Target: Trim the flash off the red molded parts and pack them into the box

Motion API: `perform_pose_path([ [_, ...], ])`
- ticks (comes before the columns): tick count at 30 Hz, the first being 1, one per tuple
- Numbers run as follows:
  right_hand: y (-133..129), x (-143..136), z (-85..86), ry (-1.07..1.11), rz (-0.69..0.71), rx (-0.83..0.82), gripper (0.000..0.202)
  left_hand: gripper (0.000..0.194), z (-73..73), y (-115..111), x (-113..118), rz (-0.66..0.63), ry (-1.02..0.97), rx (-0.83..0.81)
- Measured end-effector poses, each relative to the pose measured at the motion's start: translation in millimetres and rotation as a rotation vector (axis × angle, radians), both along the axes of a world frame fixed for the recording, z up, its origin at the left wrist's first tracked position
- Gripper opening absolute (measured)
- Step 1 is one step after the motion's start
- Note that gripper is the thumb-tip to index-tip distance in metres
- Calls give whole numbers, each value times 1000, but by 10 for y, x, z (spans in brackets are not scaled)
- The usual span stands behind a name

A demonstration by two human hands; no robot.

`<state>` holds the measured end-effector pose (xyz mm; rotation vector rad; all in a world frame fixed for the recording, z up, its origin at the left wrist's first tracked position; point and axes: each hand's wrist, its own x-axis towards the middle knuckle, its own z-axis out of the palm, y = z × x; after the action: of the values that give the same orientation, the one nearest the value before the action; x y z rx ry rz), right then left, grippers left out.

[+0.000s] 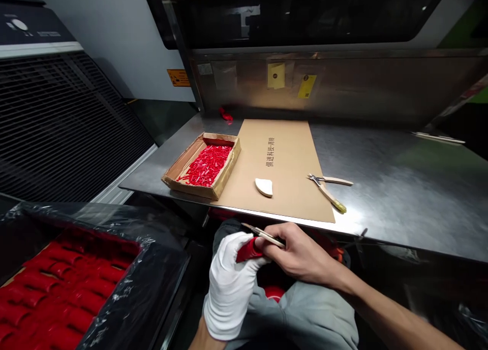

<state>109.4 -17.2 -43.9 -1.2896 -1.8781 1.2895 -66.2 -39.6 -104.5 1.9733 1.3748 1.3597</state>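
Observation:
A white glove covers my left hand [232, 279], which is closed around a small red part [249, 250] above my lap. My bare right hand [295, 251] is closed on a thin knife-like tool [263, 234], its pointed end directed to the left just over the red part. Both hands meet at the red part, below the table's front edge. The far side of the red part is hidden by the fingers.
On the metal table [381, 187] lie a cardboard sheet [293, 152], a box of red slivers [229, 172], a white wedge [264, 187] and cutting pliers [324, 186]. A plastic-lined bin [152, 268] with many red parts stands at lower left.

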Motion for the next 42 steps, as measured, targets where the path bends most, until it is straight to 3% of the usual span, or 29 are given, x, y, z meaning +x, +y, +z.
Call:
perform_pose_path([
  [3, 18, 111, 58, -61, 106, 72, 17, 31, 47, -11, -69, -108, 130, -42],
  [5, 19, 185, 122, -86, 168, 113, 17, 29, 99, -23, -110, -254, 138, -144],
  [7, 18, 239, 181, -90, 235, 131, 18, 30, 135, -36, -124, -439, 26, -333],
  [9, 5, 281, 211, -82, 253, 127, 17, 29, 133, -40, -115, -537, -157, -510],
  [12, -69, 345, 159, -111, 77, 237, 6, 24, 70, -20, -89, -412, -402, -573],
  [15, -214, 396, 6, -209, -96, 451, 18, 24, 15, 22, -74, -237, -500, -505],
  [19, -390, 405, -161, -385, -111, 611, 23, 27, 32, 60, -63, -151, -498, -474],
  [25, -423, 387, -153, -537, -153, 781, 25, 27, 84, 59, -44, -110, -467, -425],
  [42, -452, 301, -166, -573, -169, 747, 26, 25, 70, 62, 29, 36, -434, -279],
])
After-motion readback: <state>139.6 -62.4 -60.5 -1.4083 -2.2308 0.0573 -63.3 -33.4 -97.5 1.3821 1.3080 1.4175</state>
